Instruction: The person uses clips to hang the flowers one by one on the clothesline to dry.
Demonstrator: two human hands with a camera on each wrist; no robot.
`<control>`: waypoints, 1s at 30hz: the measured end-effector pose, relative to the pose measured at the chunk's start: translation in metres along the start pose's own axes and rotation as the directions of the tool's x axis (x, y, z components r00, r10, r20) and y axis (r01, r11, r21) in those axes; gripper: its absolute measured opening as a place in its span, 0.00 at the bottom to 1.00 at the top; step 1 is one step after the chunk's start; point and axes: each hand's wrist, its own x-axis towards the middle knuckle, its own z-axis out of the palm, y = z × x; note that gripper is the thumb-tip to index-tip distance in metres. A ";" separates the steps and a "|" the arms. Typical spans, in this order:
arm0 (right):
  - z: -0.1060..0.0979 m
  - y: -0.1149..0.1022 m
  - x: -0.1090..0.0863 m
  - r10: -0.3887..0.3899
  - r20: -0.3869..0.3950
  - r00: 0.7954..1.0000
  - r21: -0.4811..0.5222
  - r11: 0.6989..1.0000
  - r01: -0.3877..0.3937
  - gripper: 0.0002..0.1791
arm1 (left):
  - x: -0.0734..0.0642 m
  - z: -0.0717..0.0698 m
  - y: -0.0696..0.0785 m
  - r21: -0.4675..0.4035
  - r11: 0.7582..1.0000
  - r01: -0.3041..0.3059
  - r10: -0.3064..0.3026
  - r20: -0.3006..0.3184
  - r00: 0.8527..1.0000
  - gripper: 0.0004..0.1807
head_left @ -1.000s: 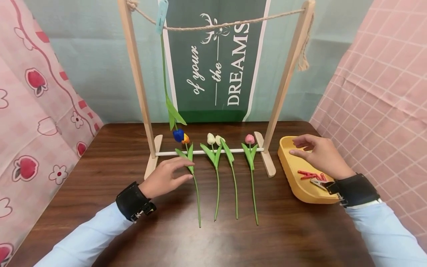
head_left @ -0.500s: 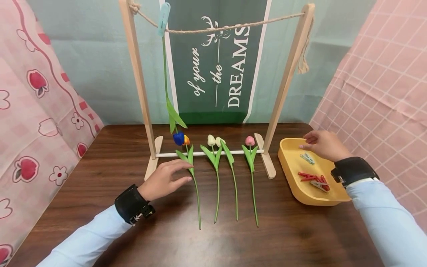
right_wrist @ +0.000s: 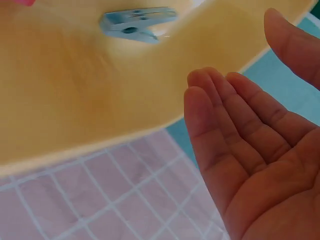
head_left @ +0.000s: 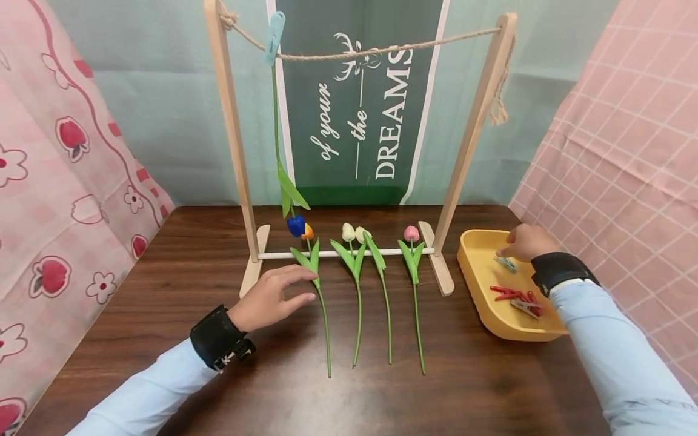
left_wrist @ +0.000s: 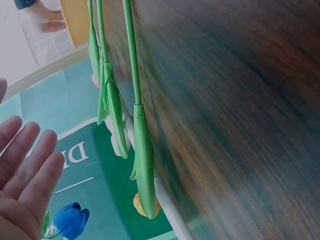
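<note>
My left hand (head_left: 272,297) hovers beside the stem of an orange tulip (head_left: 308,231) lying on the table, thumb and fingers apart. In the left wrist view its fingers are extended and hold nothing, near a blue tulip (left_wrist: 71,220). That tulip hangs head down, its stem end in a light-blue clothespin (head_left: 275,37) on the rope. At the yellow tray (head_left: 485,275), my right hand (head_left: 529,243) reaches over the far part, just above another light-blue clothespin (right_wrist: 135,22). The right wrist view has its palm bare, with thumb and fingers apart.
White tulips (head_left: 349,232) and a pink tulip (head_left: 411,234) lie in a row with the orange one. A wooden frame (head_left: 469,136) with a rope (head_left: 382,53) stands behind them. Red clothespins (head_left: 515,295) and a pale clothespin (head_left: 525,309) lie in the tray.
My right hand first drew back, uncovering the light-blue clothespin in the tray, then came down closer to it. The left hand stays by the orange tulip. The head view has shifted slightly.
</note>
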 end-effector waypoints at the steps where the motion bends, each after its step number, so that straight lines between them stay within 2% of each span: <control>1: 0.002 0.002 0.002 0.007 0.007 1.000 -0.006 1.000 -0.007 0.27 | 0.000 0.000 0.000 0.000 1.000 -0.001 0.001 -0.002 1.000 0.18; 8: 0.019 0.012 0.016 0.069 0.071 0.995 -0.015 0.998 -0.068 0.19 | -0.003 0.003 -0.002 -0.019 1.000 -0.018 0.018 -0.014 1.000 0.18; 12: 0.026 0.018 0.021 0.113 0.079 0.990 -0.025 0.993 -0.112 0.20 | -0.006 0.004 -0.003 -0.033 0.999 -0.023 0.023 -0.013 1.000 0.18; 16: 0.031 0.022 0.023 0.143 0.071 0.987 -0.014 0.990 -0.142 0.20 | -0.007 0.004 -0.003 -0.046 0.999 -0.025 0.025 -0.010 1.000 0.18; 22: 0.036 0.022 0.024 0.139 0.029 0.990 -0.014 0.990 -0.139 0.19 | -0.007 0.003 -0.002 -0.050 0.998 -0.035 0.034 -0.016 0.999 0.18; 30: 0.039 0.020 0.026 0.149 0.025 0.989 -0.029 0.989 -0.148 0.16 | -0.006 0.001 0.000 -0.042 0.998 -0.037 0.037 -0.011 0.999 0.17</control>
